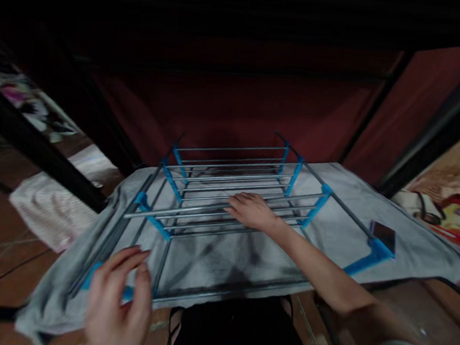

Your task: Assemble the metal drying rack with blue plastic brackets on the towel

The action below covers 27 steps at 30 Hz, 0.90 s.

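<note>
A metal drying rack (229, 186) with grey rails and blue plastic joints stands in front of me. A grey cloth (330, 224) lies spread over its near part and hangs off both sides. My right hand (253, 211) rests flat on the rails in the middle of the rack, fingers stretched out and holding nothing. My left hand (120, 294) hovers at the near left corner of the rack, blurred, fingers loosely curved and apart above the cloth's edge.
A dark phone (383, 234) lies on the cloth at the right. A white and pink cloth (50, 205) lies on the tiled floor at the left. A dark red fabric wall with black poles (236, 98) stands behind. A colourful blanket (456, 208) lies at the right.
</note>
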Tool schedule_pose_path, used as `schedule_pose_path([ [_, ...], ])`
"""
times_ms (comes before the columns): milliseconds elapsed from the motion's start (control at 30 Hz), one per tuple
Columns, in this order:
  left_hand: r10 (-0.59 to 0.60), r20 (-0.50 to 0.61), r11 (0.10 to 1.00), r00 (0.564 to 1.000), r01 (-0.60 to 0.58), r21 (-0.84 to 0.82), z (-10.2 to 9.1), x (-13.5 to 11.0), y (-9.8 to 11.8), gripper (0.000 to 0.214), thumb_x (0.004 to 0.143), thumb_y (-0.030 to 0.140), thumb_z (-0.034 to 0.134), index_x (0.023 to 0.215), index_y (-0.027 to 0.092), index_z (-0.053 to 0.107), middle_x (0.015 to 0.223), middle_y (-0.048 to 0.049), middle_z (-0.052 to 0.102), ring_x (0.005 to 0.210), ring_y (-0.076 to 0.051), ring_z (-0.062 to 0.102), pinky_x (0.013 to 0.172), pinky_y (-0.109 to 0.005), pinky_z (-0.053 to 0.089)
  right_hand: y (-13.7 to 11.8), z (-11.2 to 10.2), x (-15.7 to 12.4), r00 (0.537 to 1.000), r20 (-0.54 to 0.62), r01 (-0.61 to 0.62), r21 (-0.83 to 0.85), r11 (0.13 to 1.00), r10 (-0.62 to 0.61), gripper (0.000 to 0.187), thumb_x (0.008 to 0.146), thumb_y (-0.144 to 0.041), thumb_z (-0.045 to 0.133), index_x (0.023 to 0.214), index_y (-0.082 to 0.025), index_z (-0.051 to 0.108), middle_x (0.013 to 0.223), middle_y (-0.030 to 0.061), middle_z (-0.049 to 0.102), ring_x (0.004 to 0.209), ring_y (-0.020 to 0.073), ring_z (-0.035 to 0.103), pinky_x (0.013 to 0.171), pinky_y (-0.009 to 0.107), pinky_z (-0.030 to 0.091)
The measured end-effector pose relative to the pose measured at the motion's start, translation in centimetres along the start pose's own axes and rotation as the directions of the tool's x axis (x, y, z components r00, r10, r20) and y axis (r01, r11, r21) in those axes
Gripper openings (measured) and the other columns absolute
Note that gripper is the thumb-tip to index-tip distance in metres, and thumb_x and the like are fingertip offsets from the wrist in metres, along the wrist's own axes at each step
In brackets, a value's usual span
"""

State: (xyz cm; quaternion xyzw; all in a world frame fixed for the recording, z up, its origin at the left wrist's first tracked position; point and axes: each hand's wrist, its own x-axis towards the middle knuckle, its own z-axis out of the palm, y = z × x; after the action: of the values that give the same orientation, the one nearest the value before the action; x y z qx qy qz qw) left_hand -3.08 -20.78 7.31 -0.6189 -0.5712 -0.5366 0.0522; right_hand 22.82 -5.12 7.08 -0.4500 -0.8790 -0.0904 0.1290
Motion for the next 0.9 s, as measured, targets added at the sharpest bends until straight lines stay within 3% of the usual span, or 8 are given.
schedule_pose_path([
  [67,-0.029,0.109,0.995,0.994,0.04,-0.094,2.0,-0.8,-0.6,0.018,0.087,0.032,0.059,0.099,0.025,0.07,0.11,-0.0064,0.064,0.108,-0.023,0.059,0.1,-0.04,0.044,0.0,0.0,0.1,1.0,0.015,-0.003,0.004,1.0,0.003,0.037,0.101,-0.047,0.035,0.104,-0.02,0.059,0.102,0.01,0.069,0.098,0.0225,0.064,0.083,0.034,0.045],
  [133,-0.188,0.156,0.955,0.97,0.217,-0.202,4.3,-1.4,-1.8,0.02,0.086,0.031,0.058,0.099,0.023,0.07,0.109,-0.0075,0.065,0.106,-0.022,0.06,0.095,-0.037,0.046,0.0,0.1,0.2,1.0,0.029,-0.003,-0.003,1.0,0.003,0.037,0.101,-0.047,0.034,0.104,-0.02,0.06,0.102,0.0102,0.069,0.099,0.0229,0.063,0.083,0.034,0.044],
  [200,-0.419,0.195,0.817,0.887,0.462,-0.346,6.5,-1.7,-3.4,0.025,0.082,0.033,0.062,0.103,0.02,0.068,0.105,-0.0077,0.066,0.099,-0.021,0.061,0.088,-0.034,0.048,0.0,0.1,0.3,0.999,0.044,-0.009,-0.014,1.0,0.01,0.036,0.102,-0.045,0.034,0.103,-0.021,0.06,0.103,0.01,0.069,0.1,0.0228,0.063,0.083,0.033,0.043],
  [267,-0.618,0.177,0.62,0.766,0.613,-0.489,8.3,-1.5,-5.4,0.032,0.078,0.032,0.064,0.108,0.019,0.063,0.105,-0.0066,0.064,0.097,-0.018,0.06,0.09,-0.033,0.047,0.0,0.2,0.6,0.998,0.051,-0.02,-0.025,0.999,0.021,0.034,0.102,-0.044,0.034,0.104,-0.021,0.059,0.104,0.0096,0.069,0.101,0.0229,0.063,0.082,0.033,0.043],
  [333,-0.71,0.084,0.538,0.699,0.616,-0.575,9.7,-0.7,-7.4,0.036,0.076,0.027,0.064,0.111,0.018,0.059,0.106,-0.005,0.061,0.098,-0.016,0.058,0.096,-0.032,0.043,0.1,0.4,1.0,0.998,0.059,-0.035,-0.036,0.999,0.037,0.034,0.102,-0.043,0.033,0.105,-0.021,0.059,0.103,0.0094,0.069,0.101,0.0234,0.063,0.082,0.034,0.042],
  [467,-0.766,-0.096,0.556,0.636,0.581,-0.594,11.7,1.5,-10.6,0.044,0.074,0.021,0.063,0.117,0.022,0.052,0.109,-0.0036,0.055,0.105,-0.015,0.055,0.1,-0.032,0.039,0.4,0.7,1.7,0.992,0.111,-0.048,-0.05,0.998,0.053,0.034,0.102,-0.043,0.032,0.107,-0.021,0.058,0.103,0.0102,0.069,0.102,0.0235,0.063,0.083,0.034,0.042],
  [700,-0.736,-0.237,0.602,0.634,0.453,-0.658,13.7,4.6,-12.8,0.038,0.073,0.018,0.063,0.11,0.019,0.055,0.114,-0.0074,0.059,0.107,-0.018,0.056,0.103,-0.035,0.039,0.6,1.5,1.8,0.99,0.136,-0.027,-0.069,0.997,0.037,0.034,0.102,-0.044,0.031,0.104,-0.021,0.056,0.103,0.0092,0.07,0.1,0.0238,0.064,0.077,0.031,0.041],
  [900,-0.603,-0.254,0.696,0.756,0.343,-0.631,13.9,6.0,-13.1,0.035,0.075,0.016,0.056,0.108,0.015,0.065,0.109,-0.0084,0.068,0.104,-0.02,0.062,0.103,-0.036,0.043,0.9,1.8,2.0,0.99,0.136,-0.019,-0.061,0.998,0.027,0.036,0.102,-0.045,0.028,0.105,-0.021,0.056,0.104,0.0096,0.07,0.1,0.0231,0.064,0.078,0.031,0.04],
])
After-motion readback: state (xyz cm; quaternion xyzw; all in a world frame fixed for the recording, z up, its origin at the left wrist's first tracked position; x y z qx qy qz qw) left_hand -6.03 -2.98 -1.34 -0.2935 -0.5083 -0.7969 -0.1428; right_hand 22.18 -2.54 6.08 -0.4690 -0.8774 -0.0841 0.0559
